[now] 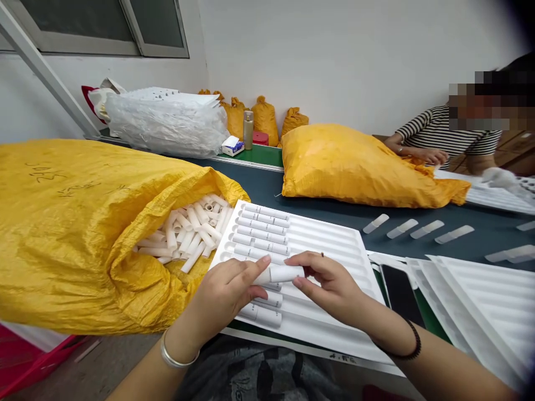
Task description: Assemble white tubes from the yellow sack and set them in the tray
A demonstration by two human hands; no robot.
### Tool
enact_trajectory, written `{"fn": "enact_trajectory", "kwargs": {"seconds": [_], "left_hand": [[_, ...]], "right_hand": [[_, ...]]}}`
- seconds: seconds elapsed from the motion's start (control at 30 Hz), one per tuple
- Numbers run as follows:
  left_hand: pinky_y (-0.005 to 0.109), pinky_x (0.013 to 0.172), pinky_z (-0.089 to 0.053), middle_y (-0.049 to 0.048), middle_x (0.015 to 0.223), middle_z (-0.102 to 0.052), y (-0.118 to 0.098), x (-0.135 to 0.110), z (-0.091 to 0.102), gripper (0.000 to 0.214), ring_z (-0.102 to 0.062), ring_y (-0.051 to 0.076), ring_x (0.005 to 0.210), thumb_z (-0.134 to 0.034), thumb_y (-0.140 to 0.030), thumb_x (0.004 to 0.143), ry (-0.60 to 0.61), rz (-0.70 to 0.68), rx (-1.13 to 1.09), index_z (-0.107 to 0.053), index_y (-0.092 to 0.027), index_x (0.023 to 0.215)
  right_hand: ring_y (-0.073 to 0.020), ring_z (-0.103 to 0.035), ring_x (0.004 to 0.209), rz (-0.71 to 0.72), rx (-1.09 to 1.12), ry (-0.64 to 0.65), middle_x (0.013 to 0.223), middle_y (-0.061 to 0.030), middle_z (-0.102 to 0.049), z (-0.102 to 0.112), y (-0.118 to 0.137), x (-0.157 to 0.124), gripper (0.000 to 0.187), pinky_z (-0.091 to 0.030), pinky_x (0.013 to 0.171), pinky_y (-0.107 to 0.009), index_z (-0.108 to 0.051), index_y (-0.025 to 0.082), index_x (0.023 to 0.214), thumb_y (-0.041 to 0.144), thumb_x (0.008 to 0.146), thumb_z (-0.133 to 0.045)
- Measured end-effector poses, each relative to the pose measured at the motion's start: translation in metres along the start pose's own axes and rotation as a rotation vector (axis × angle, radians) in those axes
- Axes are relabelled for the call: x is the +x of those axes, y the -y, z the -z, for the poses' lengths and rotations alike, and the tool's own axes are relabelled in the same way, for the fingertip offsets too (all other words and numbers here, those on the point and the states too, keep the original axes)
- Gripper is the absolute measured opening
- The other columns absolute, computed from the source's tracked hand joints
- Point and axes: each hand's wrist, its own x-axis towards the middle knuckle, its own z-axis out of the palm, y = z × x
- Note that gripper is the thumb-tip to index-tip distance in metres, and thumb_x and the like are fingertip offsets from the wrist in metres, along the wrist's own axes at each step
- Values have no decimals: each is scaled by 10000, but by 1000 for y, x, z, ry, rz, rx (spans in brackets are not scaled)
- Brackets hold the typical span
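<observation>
Between both hands is a white plastic tube (286, 273), lying roughly level over a white tray. My left hand (232, 287) grips its left end between thumb and fingers. At the other end, my right hand (324, 281) pinches the tube with thumb and fingertips. Below, the ribbed white tray (334, 234) holds a column of similar tubes (263, 228) with small dark print, laid side by side in its left grooves. Some grooved spots beneath my hands are hidden. Left of the tray, a yellow woven sack (83, 223) lies open with many loose white tubes (196, 228) at its mouth.
Another yellow sack (346, 167) lies across the dark belt, where several translucent tubes (403, 228) rest. More trays (493, 301) are stacked at the right beside a black phone (401, 292). A co-worker in a striped shirt (434, 133) sits at the far right.
</observation>
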Motion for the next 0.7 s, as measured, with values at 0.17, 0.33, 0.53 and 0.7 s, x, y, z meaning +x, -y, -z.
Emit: {"fn": "enact_trajectory", "kwargs": {"seconds": [0.17,0.33,0.53,0.7], "left_hand": [[297,705,-511,22,821,-678,-8,3,5,723,-617,164,717,-612,-331,874,24,-12,95,-225,-222,1475],[387,902,-508,160,1255,-582,-3,0,15,837,-595,261,1080,-624,-524,809,-32,227,10,-227,-207,1474],[222,684,-511,-5,822,-666,7,-8,21,274,-619,117,712,-565,-304,903,28,507,-251,-610,-227,1162],[197,738,-500,2,932,-696,4,-6,18,304,-640,108,803,-625,-217,866,-46,382,-254,-612,-239,1169]], "right_hand": [[-167,-613,948,297,-176,17,1028,-76,-653,-3,5,6,305,-514,836,-290,-584,197,1187,168,884,-607],[-188,-612,984,354,-231,-162,1036,-86,-640,0,5,6,332,-519,854,-317,-578,204,1181,110,863,-603],[-182,-632,952,320,-210,-188,1008,-76,-659,8,-5,7,304,-530,827,-308,-587,220,1177,143,883,-594],[-182,-669,904,203,-222,-138,1007,-76,-704,10,-6,6,243,-546,791,-288,-618,220,1143,282,910,-590]]}}
